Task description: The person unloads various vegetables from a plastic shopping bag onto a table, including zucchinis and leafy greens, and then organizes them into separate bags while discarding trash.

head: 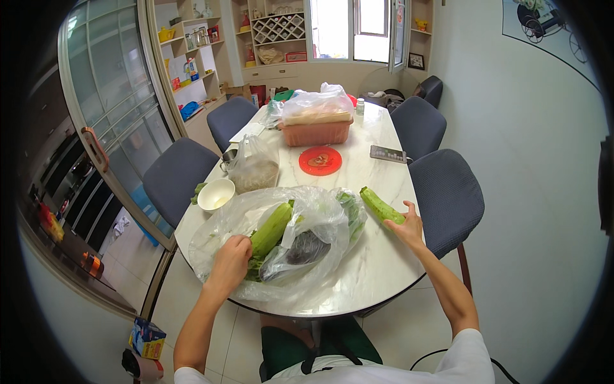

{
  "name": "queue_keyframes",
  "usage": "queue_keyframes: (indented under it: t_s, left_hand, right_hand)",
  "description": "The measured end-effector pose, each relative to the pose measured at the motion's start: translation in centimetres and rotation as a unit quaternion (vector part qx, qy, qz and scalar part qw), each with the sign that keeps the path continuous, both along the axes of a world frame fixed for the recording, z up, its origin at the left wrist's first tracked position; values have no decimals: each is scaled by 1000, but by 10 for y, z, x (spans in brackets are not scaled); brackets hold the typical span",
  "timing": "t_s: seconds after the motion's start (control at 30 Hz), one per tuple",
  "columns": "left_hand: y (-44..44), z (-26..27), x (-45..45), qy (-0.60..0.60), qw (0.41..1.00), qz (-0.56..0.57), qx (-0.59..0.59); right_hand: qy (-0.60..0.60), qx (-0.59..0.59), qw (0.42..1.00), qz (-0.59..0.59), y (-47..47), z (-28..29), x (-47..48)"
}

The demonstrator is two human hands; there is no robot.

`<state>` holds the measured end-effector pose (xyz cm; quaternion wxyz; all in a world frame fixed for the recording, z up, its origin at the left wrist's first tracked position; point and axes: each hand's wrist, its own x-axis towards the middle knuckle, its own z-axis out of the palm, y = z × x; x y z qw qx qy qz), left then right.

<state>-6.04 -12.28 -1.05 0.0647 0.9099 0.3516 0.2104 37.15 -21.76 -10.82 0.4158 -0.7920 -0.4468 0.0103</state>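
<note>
My right hand (407, 225) grips the lower end of a green zucchini (381, 206) at the right side of the table. My left hand (237, 254) rests at the lower end of a second, thicker green zucchini (272, 230); its fingertips are partly hidden, so its hold is unclear. That zucchini lies on a large spread clear plastic bag (216, 230), with leafy greens (254, 268) beneath its lower end. Beside it a dark vegetable (308, 247) shows through clear plastic. More greens in clear plastic (352, 216) lie between it and my right hand.
On the marble-look table (374, 264) stand a white bowl (216, 195), a metal cup (229, 158), a filled plastic bag (254, 173), a red round plate (320, 161), a smartphone (387, 153), a pink basket (316, 133) and a small bottle (360, 106). Grey chairs (446, 201) flank both sides.
</note>
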Motion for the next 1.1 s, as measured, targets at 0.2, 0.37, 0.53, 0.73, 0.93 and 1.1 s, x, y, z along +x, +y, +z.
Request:
queue_keyframes:
  t_s: [0.2, 0.37, 0.53, 0.73, 0.93, 1.1]
  left_hand:
    - [-3, -3, 2, -35, 999, -9, 5]
    - [-1, -7, -6, 13, 999, -44, 15]
    - [-6, 6, 5, 16, 998, -10, -53]
    - [-6, 11, 1, 8, 999, -39, -37]
    - [-6, 11, -5, 2, 996, -56, -64]
    - [-6, 10, -7, -4, 996, -64, -64]
  right_hand:
    - [-23, -14, 1000, 6, 1, 1, 1]
    - [-20, -28, 999, 15, 4, 7, 0]
    - [-4, -67, 997, 24, 8, 0, 3]
    - [2, -87, 996, 33, 8, -3, -1]
    - [-30, -99, 993, 50, 6, -2, -11]
    - [-45, -98, 993, 52, 5, -5, -12]
